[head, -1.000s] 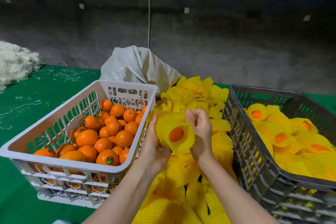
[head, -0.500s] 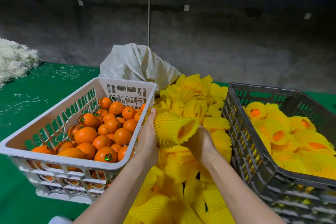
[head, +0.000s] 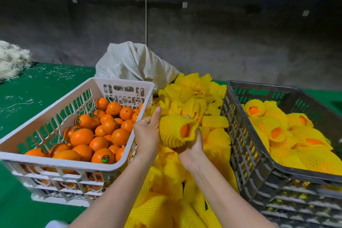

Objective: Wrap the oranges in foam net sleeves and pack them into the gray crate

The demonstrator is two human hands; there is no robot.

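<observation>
My left hand [head: 147, 133] grips the side of a yellow foam sleeve [head: 173, 127] with an orange [head: 185, 130] inside. My right hand [head: 193, 147] cups it from below, above the pile of loose sleeves [head: 194, 96]. The gray crate [head: 238, 135] stands just right.

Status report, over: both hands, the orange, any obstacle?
Left hand and right hand both hold one sleeved orange, over the pile of loose sleeves. Not yet in gray crate. Path to crate looks open.

Gray concrete wall [head: 203, 42], green tabletop [head: 37, 89]
</observation>
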